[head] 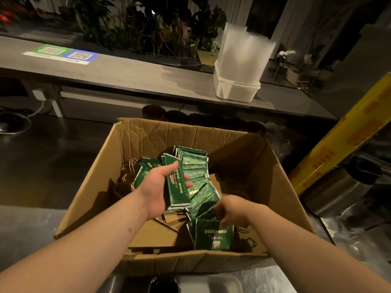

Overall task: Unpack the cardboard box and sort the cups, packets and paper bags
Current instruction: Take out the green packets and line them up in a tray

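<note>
Head view: 1 cardboard box stands open at the centre, its walls creased and its 11 o'clock corner torn. Inside lie green packets, a loose heap too overlapped to count, running from the box's middle toward 5 o'clock. Brown paper bags with twine handles show at the box's 9 o'clock, and more lie flat along the bottom. Their number cannot be made out.

The 2 hands are apart. The left hand, palm up over the middle of the box, grips a stack of packets. The right hand, at 4 o'clock, curls down onto an upright bunch of packets, its fingertips hidden behind them. Open room remains at the box's 3 o'clock, along the shadowed right wall.

At 1 o'clock a counter carries 1 white tub with clear cups stacked in it, blurred together. 2 code sheets lie at 10 o'clock. 1 yellow carton slants at 3 o'clock, cut off by the frame edge.
</note>
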### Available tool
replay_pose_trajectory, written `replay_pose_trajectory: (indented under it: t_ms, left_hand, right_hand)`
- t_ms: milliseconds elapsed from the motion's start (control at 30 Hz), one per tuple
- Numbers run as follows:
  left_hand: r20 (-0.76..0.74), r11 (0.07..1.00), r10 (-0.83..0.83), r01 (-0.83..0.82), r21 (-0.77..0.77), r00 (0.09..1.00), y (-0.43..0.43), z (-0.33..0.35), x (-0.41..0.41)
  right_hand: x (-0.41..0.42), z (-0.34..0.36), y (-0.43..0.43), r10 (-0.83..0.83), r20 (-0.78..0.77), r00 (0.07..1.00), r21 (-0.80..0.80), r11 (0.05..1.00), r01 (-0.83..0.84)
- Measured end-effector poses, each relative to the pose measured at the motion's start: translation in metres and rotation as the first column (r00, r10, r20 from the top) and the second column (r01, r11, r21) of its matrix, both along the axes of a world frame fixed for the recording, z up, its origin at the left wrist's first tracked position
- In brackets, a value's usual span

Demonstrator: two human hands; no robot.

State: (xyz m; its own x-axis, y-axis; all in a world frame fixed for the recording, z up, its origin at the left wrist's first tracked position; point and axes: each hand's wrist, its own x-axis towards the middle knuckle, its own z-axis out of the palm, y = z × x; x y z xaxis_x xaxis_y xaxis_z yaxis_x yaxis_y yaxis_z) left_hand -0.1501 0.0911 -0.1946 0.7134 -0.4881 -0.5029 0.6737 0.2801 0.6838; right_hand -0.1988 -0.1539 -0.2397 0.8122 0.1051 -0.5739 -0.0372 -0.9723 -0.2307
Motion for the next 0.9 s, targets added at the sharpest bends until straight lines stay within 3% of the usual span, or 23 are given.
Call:
replay_pose_trajectory:
  t_ms: [133, 200, 267, 333, 400, 467, 600, 800, 900]
  left_hand:
    - [-0.022, 1.0, -0.007, 0.007, 0.006, 1.0, 0.001, 0.003, -0.001]
    - [-0.015, 1.0, -0.012, 0.012, 0.018, 1.0, 0.002, 0.004, -0.002]
    - [-0.002, 1.0, 0.002, -0.002, 0.024, 1.0, 0.001, 0.006, -0.004]
    - [0.006, 0.999, 0.045, -0.045, 0.026, 0.999, 0.001, 0.006, -0.004]
    - [-0.003, 0.998, 0.059, -0.058, 0.018, 0.998, 0.002, 0.005, -0.003]
    - [-0.014, 1.0, 0.017, -0.017, 0.004, 1.0, 0.003, 0.004, -0.002]
    - [0.008, 0.998, -0.055, 0.055, -0.009, 0.998, 0.006, 0.008, -0.003]
    - [-0.003, 0.994, -0.094, 0.094, -0.056, 0.996, 0.007, 0.01, -0.006]
    - [-0.016, 0.991, -0.093, 0.091, -0.1, 0.996, 0.007, 0.011, -0.005]
  right_hand:
    - [0.002, 0.021, -0.021, -0.276, -0.004, 0.961, 0.297, 0.917, 0.264]
    - [0.001, 0.027, -0.031, -0.446, -0.01, 0.895, 0.441, 0.801, 0.404]
    - [-0.001, 0.031, -0.036, -0.609, -0.142, 0.78, 0.649, 0.538, 0.538]
    - [0.0, 0.038, -0.031, -0.664, -0.313, 0.679, 0.776, 0.234, 0.586]
    - [0.002, 0.044, -0.016, -0.652, -0.399, 0.645, 0.807, 0.085, 0.585]
    - [0.004, 0.047, 0.003, -0.6, -0.412, 0.686, 0.819, 0.086, 0.568]
    - [0.007, 0.041, 0.027, -0.524, -0.372, 0.766, 0.82, 0.201, 0.536]
    - [0.008, 0.036, 0.04, -0.602, -0.434, 0.67, 0.778, 0.124, 0.616]
    - [0.006, 0.044, 0.052, -0.582, -0.426, 0.692, 0.797, 0.12, 0.591]
